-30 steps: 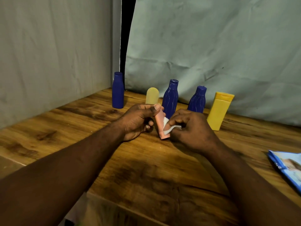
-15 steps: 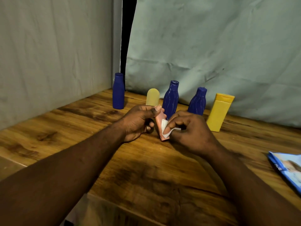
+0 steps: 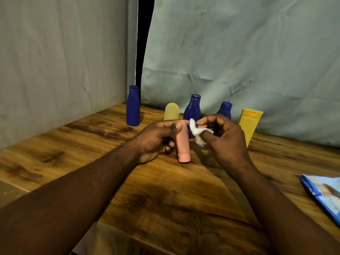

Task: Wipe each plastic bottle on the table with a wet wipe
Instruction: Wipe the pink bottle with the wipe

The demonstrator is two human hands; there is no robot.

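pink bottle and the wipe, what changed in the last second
The right hand slid the wet wipe up the pink bottle, from its lower half to its top end, baring the body. The left hand still grips the bottle near its top, cap end down. The bottles behind and the wipe pack stayed put.

Underneath, brown wooden desk (image 3: 165, 208) with dark grain stains, front edge crossing the lower left. Behind, wrinkled pale green cloth backdrop (image 3: 239, 52); on the left, wrinkled grey cloth panel (image 3: 55, 61); between them, narrow black gap (image 3: 143, 34). At the desk's right edge, flat glossy blue packet (image 3: 323, 196), partly cut off.
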